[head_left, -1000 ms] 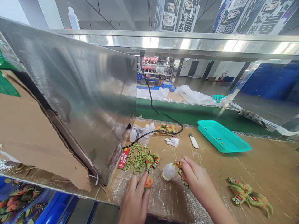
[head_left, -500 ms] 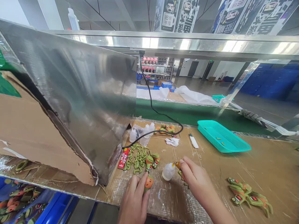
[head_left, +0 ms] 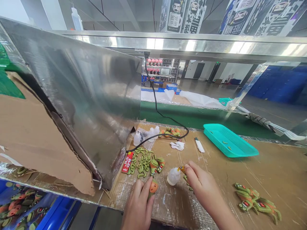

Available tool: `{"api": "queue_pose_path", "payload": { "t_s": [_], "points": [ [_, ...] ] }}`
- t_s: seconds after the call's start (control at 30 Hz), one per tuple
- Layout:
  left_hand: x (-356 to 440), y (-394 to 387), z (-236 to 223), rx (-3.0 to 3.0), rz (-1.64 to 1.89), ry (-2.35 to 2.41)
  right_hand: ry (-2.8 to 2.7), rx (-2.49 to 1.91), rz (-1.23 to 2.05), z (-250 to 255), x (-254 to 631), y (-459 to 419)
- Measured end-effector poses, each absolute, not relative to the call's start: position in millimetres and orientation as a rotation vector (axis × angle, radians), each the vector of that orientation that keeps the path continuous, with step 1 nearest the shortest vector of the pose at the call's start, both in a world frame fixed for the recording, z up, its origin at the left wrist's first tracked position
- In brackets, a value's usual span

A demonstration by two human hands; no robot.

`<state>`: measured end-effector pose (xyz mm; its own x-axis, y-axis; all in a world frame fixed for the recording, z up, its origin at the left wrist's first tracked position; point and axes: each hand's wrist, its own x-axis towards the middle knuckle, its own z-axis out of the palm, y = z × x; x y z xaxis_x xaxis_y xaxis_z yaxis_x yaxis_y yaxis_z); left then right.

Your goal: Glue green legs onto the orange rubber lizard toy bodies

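Observation:
My left hand (head_left: 137, 204), at the table's near edge, is closed around a small orange and green toy figure (head_left: 153, 187); its lower part is hidden by my fingers. My right hand (head_left: 198, 177) pinches a small yellow-orange piece (head_left: 182, 168), mostly covered by the fingertips. That piece is right by the yellowish tip of a squat translucent squeeze bottle (head_left: 173, 177); I cannot tell whether they touch. Green toy figures (head_left: 157, 165) lie just beyond my left hand. Beside them is a pile of small curved green parts (head_left: 142, 161). More green parts (head_left: 186, 180) lie partly under my right hand.
A metal panel (head_left: 96, 105) stands at left. A black cable (head_left: 165, 134) crosses the back, near small bottles (head_left: 151, 133). A teal basket (head_left: 240, 150), a white-handled tool (head_left: 199, 145) and finished-looking green figures (head_left: 257, 199) are to the right. A red packet (head_left: 127, 162) borders the parts pile.
The view has shifted very slightly. Both hands keep their places and grips, and the bottle and toy parts stay where they were.

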<state>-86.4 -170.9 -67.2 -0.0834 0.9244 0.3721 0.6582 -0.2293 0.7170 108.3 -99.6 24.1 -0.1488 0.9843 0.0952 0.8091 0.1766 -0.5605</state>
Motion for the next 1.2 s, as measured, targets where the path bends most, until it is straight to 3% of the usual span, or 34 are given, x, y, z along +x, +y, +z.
{"api": "queue_pose_path", "payload": {
  "t_s": [0.4,0.63,0.77,1.0,1.2],
  "points": [
    [-86,-172,-65,1.779,1.220,1.704,-1.995,-1.706,0.494,29,110,-100],
    [-89,-170,-56,1.568,1.294,1.623,-1.858,-2.011,0.345,14,168,-66],
    [-98,-166,-48,1.334,1.353,1.536,-1.793,-1.932,0.223,10,185,-70],
    [-97,-175,-38,0.934,1.474,1.199,-1.853,-1.545,0.688,-15,111,-112],
    [-90,-200,-24,0.637,1.434,1.022,-1.769,-1.393,0.896,-24,80,-116]
  ]
}}
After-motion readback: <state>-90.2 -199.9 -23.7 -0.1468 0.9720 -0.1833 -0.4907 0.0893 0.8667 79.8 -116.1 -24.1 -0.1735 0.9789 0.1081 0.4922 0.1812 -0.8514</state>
